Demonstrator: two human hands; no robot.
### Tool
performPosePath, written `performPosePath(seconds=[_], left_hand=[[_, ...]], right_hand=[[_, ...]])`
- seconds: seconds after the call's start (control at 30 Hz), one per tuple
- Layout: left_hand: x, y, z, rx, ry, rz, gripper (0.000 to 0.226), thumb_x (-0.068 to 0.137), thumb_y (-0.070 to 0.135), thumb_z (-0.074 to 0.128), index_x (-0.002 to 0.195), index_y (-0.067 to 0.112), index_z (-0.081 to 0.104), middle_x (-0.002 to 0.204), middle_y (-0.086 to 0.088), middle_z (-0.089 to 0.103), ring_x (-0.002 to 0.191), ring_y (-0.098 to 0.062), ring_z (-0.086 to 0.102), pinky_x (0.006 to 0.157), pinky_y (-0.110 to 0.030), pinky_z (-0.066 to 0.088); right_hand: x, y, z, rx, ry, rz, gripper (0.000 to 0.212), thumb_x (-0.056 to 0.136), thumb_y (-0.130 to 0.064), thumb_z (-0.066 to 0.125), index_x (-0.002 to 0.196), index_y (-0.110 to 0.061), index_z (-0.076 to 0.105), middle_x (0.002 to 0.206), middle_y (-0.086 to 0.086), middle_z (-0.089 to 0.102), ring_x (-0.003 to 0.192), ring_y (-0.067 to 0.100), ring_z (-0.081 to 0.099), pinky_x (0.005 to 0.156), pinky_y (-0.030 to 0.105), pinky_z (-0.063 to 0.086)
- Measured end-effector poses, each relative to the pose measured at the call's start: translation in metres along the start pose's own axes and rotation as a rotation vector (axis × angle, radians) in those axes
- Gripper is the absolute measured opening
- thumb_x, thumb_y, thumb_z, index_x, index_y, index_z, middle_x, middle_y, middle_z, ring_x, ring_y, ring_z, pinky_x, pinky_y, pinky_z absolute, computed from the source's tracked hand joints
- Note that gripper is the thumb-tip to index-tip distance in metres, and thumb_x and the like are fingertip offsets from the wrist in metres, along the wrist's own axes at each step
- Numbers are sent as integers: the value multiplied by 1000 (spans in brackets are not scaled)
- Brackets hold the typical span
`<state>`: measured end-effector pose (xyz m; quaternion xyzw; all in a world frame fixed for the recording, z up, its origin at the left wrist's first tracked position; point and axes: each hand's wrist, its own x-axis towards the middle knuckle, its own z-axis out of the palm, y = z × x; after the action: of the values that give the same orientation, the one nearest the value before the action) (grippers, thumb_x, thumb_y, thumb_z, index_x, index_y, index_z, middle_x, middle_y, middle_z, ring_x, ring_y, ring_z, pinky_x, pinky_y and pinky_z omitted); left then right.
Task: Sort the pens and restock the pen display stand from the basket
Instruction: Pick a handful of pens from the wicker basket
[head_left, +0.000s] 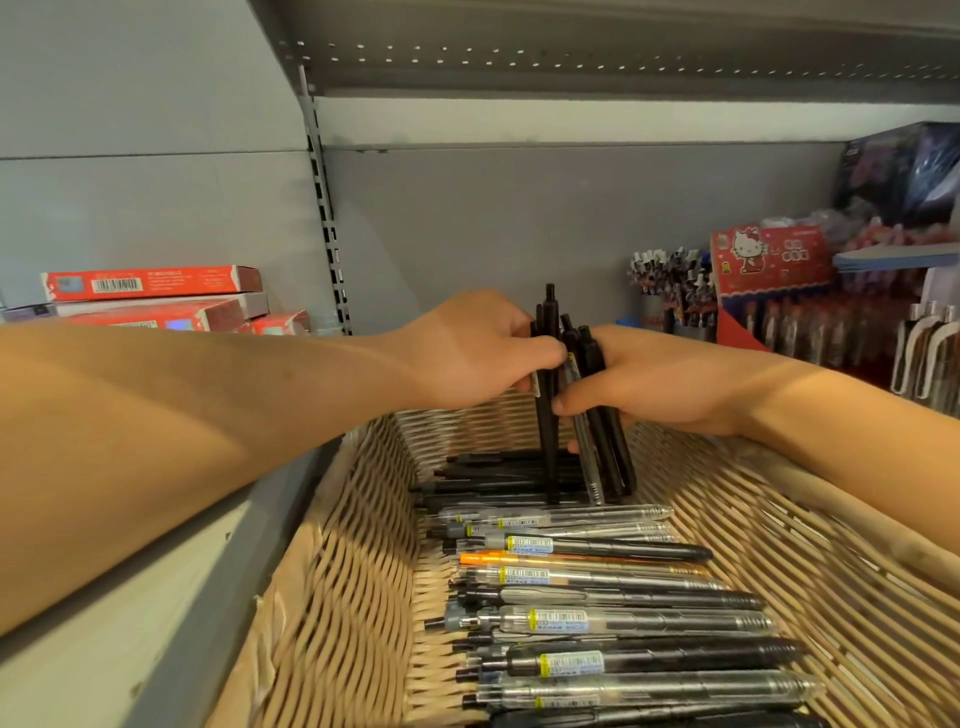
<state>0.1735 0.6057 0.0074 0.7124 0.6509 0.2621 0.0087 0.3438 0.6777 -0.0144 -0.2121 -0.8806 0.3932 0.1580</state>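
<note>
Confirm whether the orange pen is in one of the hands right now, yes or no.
No: the orange pen lies flat in the basket, while both the left hand and the right hand grip upright black pens.

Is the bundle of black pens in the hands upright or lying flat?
Upright: the black pens stand on end, tips down in the basket, gripped by left hand and right hand.

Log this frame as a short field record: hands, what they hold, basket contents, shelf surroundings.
left hand: grips upright black pens
right hand: holds the same bunch, tips down in the basket
wicker basket: on the shelf, loose pens lying flat in a row, black, clear, one orange pen
left of basket: stacked red boxes
right of basket: red display box, cups of pens
stage: sorting, bunch not yet moved out
</note>
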Motion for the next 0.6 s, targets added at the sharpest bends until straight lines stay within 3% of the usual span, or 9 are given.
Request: performPosePath(seconds=[0.1,0.17,0.27,0.33,0.43,0.53,0.6], left_hand=[[0,-1,-1,-35,-13,8,44,95,44,57,58,21,63,43,12,55,40,-1,49,51,-18,41],[-2,-1,-2,-108,-66,5,42,94,47,60,61,21,65,48,7,58,45,-7,53,53,-22,46],[-3,-2,-6,-217,-177,-16,26,84,38,67,67,18,68,54,6,62,49,-10,59,51,-20,48],[-1,-9,-8,-55,-247,-46,18,85,27,63,74,14,69,63,4,67,59,-14,65,61,-26,51],[-5,-23,-5,521,-442,-58,19,96,31,55,102,19,70,95,0,69,90,-18,63,83,-33,50],[-11,-25,4,613,-731,-187,49,98,42,55,143,24,48,134,1,58,114,-14,51,94,-27,38],[-10,-22,10,654,-787,-172,60,98,44,55,151,22,38,144,-1,52,126,-18,48,96,-28,35]], right_hand=[[1,0,0,87,-30,-10,32,93,-2,65,120,-20,67,110,0,76,104,15,72,84,25,59],[1,-1,1,47,-31,-41,28,91,-6,68,113,-23,68,105,-8,77,103,7,70,87,18,54],[1,-2,1,-3,-11,-44,20,89,-7,72,105,-20,69,98,-8,76,97,6,70,81,14,52],[3,0,1,14,1,-8,12,87,-1,71,95,-9,67,88,1,75,90,16,73,76,23,56],[3,1,2,45,20,22,9,88,3,69,94,0,62,87,15,72,95,26,75,79,32,63],[4,4,1,98,32,13,14,93,4,63,105,-4,63,95,11,75,96,21,76,80,29,61],[5,4,0,51,18,11,20,95,4,59,111,-7,64,98,6,77,97,18,75,83,30,59]])
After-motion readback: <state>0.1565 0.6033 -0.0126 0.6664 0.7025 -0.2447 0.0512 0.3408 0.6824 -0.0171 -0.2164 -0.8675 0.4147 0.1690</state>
